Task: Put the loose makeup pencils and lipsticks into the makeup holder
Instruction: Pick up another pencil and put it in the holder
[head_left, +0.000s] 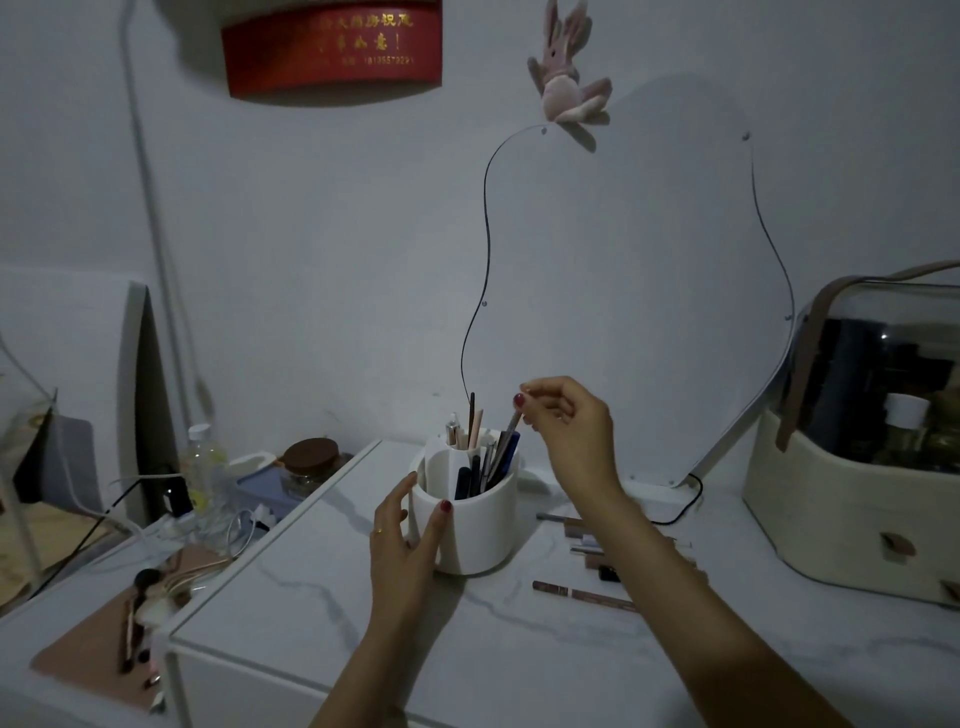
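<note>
Steadying holder (470, 514) rim | left hand (402, 551) | right hand (563, 415) pinching pencil (506, 441)

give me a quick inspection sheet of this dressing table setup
surface: white marbled tabletop, mostly bare in front
job's things: white makeup holder upright, several pencils inside; loose pencils and lipsticks lying to its right
clutter: lidded cosmetics case far right; bottle and jar on the lower shelf at left
grippers: left hand steadies the holder; right hand pinches a pencil going into it
cables: black lead by the mirror base; tangled leads at left
surroundings: wavy mirror, plush rabbit, red sign on the wall
</note>
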